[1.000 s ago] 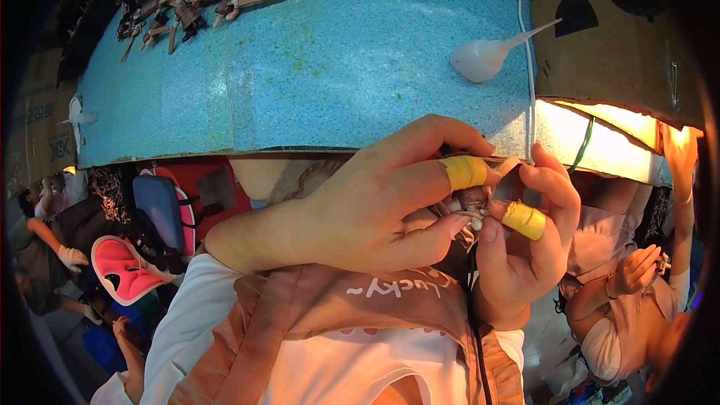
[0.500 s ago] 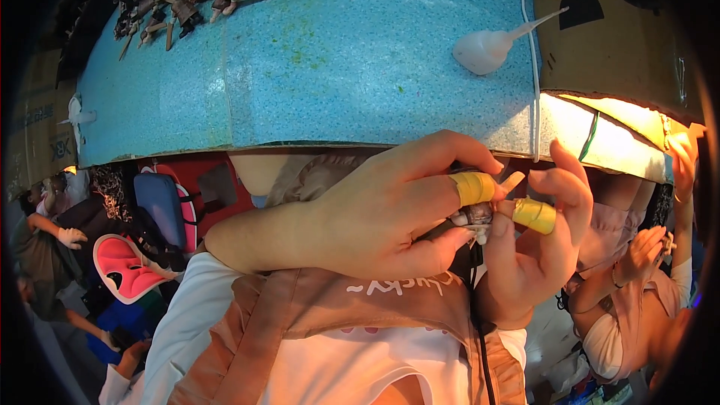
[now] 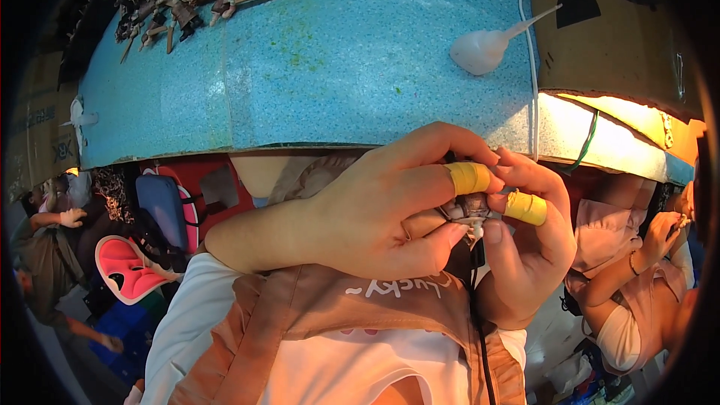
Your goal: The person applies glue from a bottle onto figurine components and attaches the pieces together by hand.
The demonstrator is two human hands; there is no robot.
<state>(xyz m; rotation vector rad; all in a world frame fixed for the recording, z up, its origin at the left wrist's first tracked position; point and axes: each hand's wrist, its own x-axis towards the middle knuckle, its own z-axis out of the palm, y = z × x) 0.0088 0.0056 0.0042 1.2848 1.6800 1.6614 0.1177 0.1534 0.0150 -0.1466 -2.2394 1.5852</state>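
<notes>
A small figurine (image 3: 472,208) with brownish-purple and pale parts is held in front of my chest, just below the table's near edge. My left hand (image 3: 382,210) grips it from the left, thumb below and fingers above. From the right, the bent fingers and thumb of my right hand (image 3: 532,244) close in on the same figurine. Yellow tape wraps one finger on each hand. The fingertips cover much of the figurine, so its full shape is hidden.
Similar figurines with flat wooden sticks (image 3: 184,11) lie heaped at the blue tabletop's (image 3: 322,67) far left. A white squeeze bottle (image 3: 480,51) with a long thin nozzle lies near a white cable (image 3: 531,67). Cardboard (image 3: 607,45) stands right. Another person (image 3: 637,270) works at right.
My right fingers have moved left and curled in closer to the figurine. The tan piece that stuck up between my fingertips is now out of sight.
</notes>
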